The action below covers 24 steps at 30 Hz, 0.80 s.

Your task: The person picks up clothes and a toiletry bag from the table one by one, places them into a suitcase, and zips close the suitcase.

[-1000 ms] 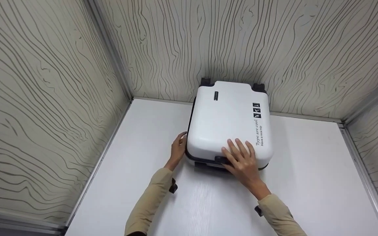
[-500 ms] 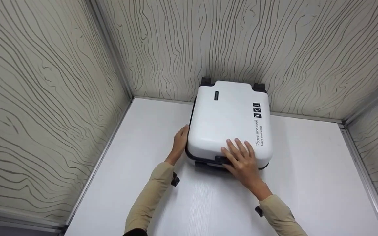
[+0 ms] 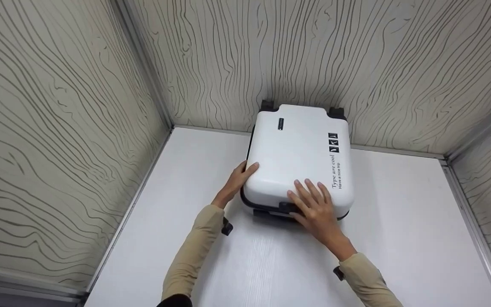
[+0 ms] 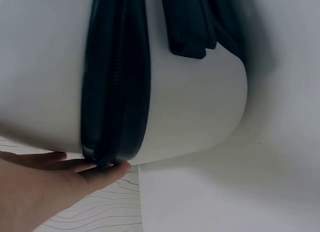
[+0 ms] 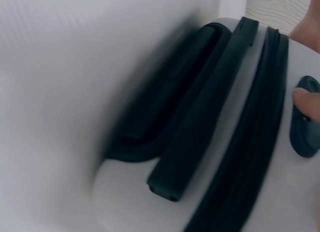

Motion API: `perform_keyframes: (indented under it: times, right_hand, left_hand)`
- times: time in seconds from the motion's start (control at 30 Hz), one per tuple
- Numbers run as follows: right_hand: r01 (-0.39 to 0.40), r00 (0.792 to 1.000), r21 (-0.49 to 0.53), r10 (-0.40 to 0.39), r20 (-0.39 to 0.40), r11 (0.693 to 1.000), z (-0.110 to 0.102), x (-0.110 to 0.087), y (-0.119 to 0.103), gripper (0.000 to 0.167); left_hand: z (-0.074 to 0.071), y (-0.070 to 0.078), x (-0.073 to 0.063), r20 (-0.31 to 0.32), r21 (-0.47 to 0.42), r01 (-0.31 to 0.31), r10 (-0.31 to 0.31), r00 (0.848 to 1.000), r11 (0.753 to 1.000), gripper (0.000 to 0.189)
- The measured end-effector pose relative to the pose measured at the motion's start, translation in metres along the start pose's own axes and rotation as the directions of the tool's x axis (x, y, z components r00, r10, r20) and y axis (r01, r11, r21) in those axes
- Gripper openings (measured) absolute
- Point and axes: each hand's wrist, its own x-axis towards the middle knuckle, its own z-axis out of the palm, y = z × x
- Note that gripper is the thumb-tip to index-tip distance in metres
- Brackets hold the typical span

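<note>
A white hard-shell suitcase point(image 3: 298, 149) lies flat on a white surface, its black wheels point(image 3: 337, 113) toward the back panel. My left hand point(image 3: 236, 181) rests against the left side, thumb on the top shell and fingers along the edge. In the left wrist view its fingers point(image 4: 107, 177) touch the side by the black zipper point(image 4: 117, 82). My right hand point(image 3: 319, 215) lies with spread fingers on the near right part of the shell. Its thumb touches the black lock point(image 5: 304, 134) in the right wrist view. Beside the zipper is a black carry handle point(image 5: 205, 127).
The white surface point(image 3: 407, 221) extends on both sides of the suitcase and in front. Panels with a wood-grain pattern, a back panel point(image 3: 313, 51) and a left panel point(image 3: 58, 128), enclose it, with metal strips point(image 3: 143, 64) along the corners.
My left hand has moved up along the suitcase's left side, and its thumb now lies on the top shell. The right hand and suitcase have stayed nearly in place.
</note>
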Motion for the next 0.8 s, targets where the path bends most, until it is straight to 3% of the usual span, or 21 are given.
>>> perform_keyframes:
  times: [0.23, 0.53, 0.67, 0.8]
  right_hand:
    - [-0.027, 0.998, 0.074, 0.031, -0.056, 0.997, -0.014, 0.012, 0.009, 0.032]
    - [-0.144, 0.976, 0.043, 0.149, -0.161, 0.989, -0.025, 0.012, 0.027, 0.019]
    - [-0.232, 0.944, 0.067, 0.242, -0.227, 0.97, -0.028, 0.008, 0.038, 0.017]
    - [-0.345, 0.888, 0.131, 0.368, -0.275, 0.929, -0.031, 0.001, 0.052, 0.012]
  left_hand:
    - [-0.002, -0.001, 0.0, 0.003, -0.006, 0.013, -0.013, 1.0, 1.0, 0.088]
    - [-0.001, -0.006, 0.002, 0.002, -0.032, -0.016, 0.016, 1.0, 0.999, 0.085]
    - [0.0, -0.006, 0.003, -0.008, -0.032, -0.014, 0.014, 1.0, 0.999, 0.085]
    - [0.0, -0.005, 0.002, -0.014, -0.039, -0.013, 0.013, 1.0, 0.999, 0.085]
